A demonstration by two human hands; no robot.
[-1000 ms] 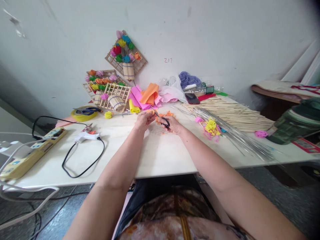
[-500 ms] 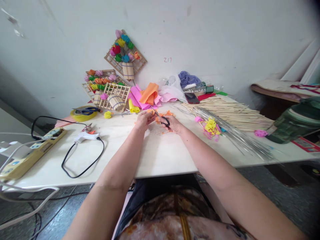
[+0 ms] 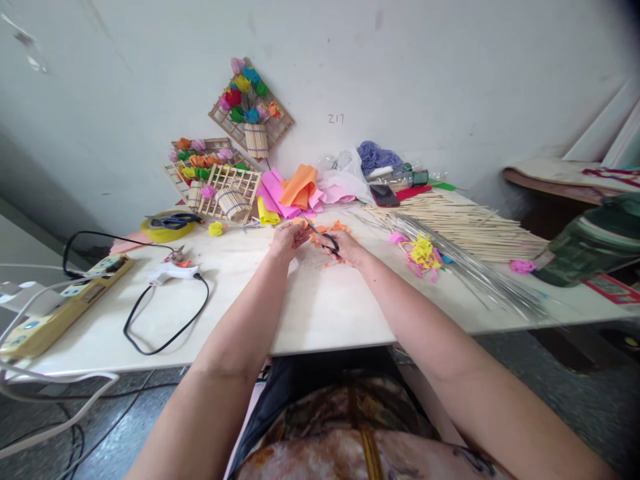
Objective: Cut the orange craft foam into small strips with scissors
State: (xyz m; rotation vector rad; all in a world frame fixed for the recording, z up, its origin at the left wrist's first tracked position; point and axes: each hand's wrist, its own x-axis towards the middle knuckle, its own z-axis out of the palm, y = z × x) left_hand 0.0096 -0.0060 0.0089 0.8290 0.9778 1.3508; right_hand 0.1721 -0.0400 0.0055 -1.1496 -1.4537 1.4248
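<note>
My right hand (image 3: 347, 250) grips small black-handled scissors (image 3: 323, 239), blades pointing up and left toward my left hand (image 3: 286, 239). The left hand pinches a small orange piece of foam or paper (image 3: 302, 223) at the blades. Orange scraps (image 3: 334, 229) lie on the white table (image 3: 320, 313) just beyond both hands. Both hands meet at the middle of the table, far from its front edge.
A white glue gun (image 3: 170, 271) with black cord and a yellow power strip (image 3: 55, 313) lie left. Yellow tape roll (image 3: 167, 227), stick lattice frames with foam flowers (image 3: 225, 183), pink and orange sheets (image 3: 295, 190), a phone (image 3: 384, 195), wooden sticks (image 3: 465, 227), wires (image 3: 475, 273).
Hardly anything differs; both hands stay together at the same spot, with only a slight shift of the view.
</note>
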